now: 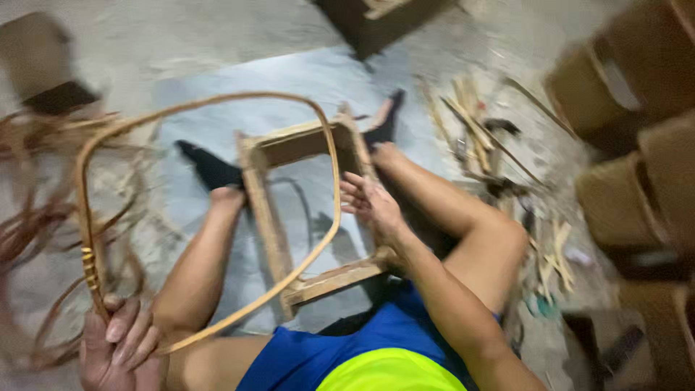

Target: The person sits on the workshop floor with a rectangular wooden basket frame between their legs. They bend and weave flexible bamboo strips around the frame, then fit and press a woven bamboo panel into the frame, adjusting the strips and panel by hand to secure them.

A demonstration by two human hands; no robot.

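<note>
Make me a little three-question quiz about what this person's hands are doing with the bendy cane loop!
1. True or false: the left hand grips the cane loop near its wrapped joint.
2. What is the right hand doing? A) holding a hammer B) open, fingers spread beside the loop's far side C) resting on the floor
3. Fill in: between the legs lies a rectangular wooden ____.

Key: 1 true. 2 B. 3 frame.
</note>
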